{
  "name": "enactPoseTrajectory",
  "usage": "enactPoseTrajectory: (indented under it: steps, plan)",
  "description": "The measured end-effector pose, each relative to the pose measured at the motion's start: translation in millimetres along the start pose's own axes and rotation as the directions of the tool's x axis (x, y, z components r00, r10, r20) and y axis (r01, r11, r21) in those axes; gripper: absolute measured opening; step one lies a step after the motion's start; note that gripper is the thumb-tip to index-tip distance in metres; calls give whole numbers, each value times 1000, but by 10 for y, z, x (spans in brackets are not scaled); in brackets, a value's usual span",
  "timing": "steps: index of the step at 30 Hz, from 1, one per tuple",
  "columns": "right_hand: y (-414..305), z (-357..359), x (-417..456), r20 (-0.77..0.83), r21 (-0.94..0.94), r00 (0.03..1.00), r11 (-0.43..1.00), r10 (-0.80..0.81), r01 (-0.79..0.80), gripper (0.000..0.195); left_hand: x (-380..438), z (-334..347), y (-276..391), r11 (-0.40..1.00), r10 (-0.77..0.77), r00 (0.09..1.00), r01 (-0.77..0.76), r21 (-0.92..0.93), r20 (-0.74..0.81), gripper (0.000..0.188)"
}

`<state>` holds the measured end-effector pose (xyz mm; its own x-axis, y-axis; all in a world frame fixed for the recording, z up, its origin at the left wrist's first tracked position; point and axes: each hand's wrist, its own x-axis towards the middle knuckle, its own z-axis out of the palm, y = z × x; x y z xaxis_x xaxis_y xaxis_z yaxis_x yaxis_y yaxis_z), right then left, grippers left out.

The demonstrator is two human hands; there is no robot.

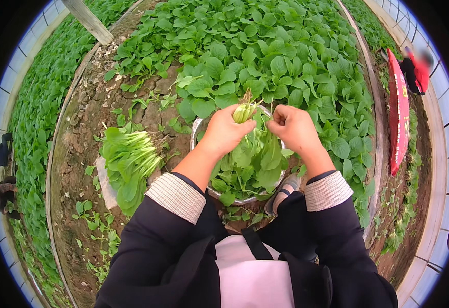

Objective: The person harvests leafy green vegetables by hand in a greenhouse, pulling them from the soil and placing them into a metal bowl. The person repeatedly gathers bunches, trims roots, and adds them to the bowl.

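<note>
My left hand (228,129) is closed around a bunch of leafy green seedlings (244,112), their pale stems and brown roots pointing up and away from me, the leaves hanging down. Close to its right, my right hand (289,125) has its thumb and fingertips pinched together, with a thin root or stem showing at the fingertips and leaves hanging just below. Both hands are above a round metal basin (196,133) that holds loose green leaves (228,184). On the soil to the left lies a heap of pulled seedlings (132,161), stems pointing right, partly over a flat pale piece (107,184).
Dense leafy plants (278,65) grow beyond the basin. A wooden post (89,21) stands at upper left. Narrow edging strips (55,134) bound the bed. Rightward lie a red printed sack (398,111) and a person in red (420,73); other people (1,150) are far left.
</note>
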<state>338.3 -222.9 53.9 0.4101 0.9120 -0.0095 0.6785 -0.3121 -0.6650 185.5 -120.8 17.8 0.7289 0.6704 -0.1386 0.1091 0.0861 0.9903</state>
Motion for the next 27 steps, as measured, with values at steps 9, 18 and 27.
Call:
enactPoseTrajectory:
  steps: [9, 18, 27]
  plan:
    - [-80, 93, -87, -61, 440, 998, 898, 7, 21, 15, -52, 105, 50, 992, 39, 969, -7, -129, 243, 31]
    - [531, -251, 70, -128, 627, 981, 778, 148, -35, 15, -73, 167, 178, 947, -114, 986, 144, -288, 119, 17]
    - [2891, 771, -653, 642, -590, 653, 803, 403, 84, 20, -7, 258, 139, 965, -100, 980, 138, -225, 174, 12]
